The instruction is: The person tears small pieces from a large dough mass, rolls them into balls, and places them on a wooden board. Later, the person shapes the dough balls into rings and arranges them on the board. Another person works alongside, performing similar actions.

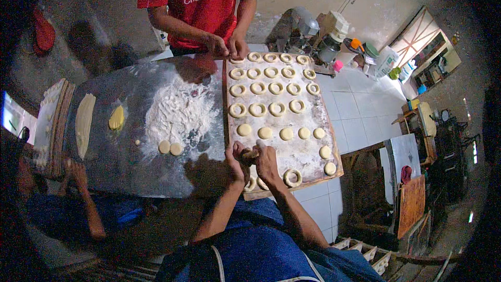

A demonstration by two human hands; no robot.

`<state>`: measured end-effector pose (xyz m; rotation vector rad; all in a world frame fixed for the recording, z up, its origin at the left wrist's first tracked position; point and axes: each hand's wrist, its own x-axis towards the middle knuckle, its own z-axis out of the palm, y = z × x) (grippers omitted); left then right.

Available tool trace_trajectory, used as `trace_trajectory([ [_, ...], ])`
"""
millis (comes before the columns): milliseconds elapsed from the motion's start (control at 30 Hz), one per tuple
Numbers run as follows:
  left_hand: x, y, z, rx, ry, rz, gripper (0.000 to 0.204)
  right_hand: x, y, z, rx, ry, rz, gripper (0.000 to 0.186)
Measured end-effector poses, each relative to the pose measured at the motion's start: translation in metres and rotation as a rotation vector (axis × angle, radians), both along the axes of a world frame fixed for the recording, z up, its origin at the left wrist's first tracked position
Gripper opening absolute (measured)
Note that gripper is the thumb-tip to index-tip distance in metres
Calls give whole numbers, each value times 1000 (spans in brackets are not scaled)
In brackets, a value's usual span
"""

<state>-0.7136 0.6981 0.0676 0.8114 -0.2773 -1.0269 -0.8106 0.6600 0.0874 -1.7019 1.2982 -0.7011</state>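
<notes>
Both of my hands come together over the near left part of a floured wooden board (pixel 313 146). My left hand (pixel 237 166) has its fingers curled, and my right hand (pixel 266 166) is closed against it. What lies between them is in shadow, and I cannot make it out. Just beyond them runs a row of flat round dough pieces (pixel 265 133). Farther off, several rows of dough rings (pixel 258 109) cover the board. A dough ring (pixel 293 178) lies right of my right hand; others show partly beneath my hands.
Left of the board, a dark table holds a flour heap (pixel 180 112), two dough rounds (pixel 170 148), a yellow lump (pixel 116 118) and a long dough strip (pixel 84 125). Across, a person in red (pixel 201 8) handles a ring at the board's far corner. Another person's hand (pixel 77 174) is at left.
</notes>
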Motion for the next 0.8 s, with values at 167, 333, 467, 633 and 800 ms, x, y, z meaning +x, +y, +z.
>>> trace_trajectory([
  [167, -24, 12, 71, 544, -1050, -342, 48, -38, -1, 12, -251, 74, 26, 55],
  [333, -50, 0, 36, 406, -1080, -138, 35, -60, -3, 0, 94, -235, -80, 80],
  [467, -69, -8, 9, 330, -981, -103, 33, -78, -5, -2, 57, -89, 4, 84],
  [633, -83, -11, -19, 256, -760, -109, 31, -104, -5, -5, -29, 87, 77, 85],
  [800, -95, -14, -50, 179, -340, -87, 27, -105, 5, -3, -82, -182, 41, 86],
])
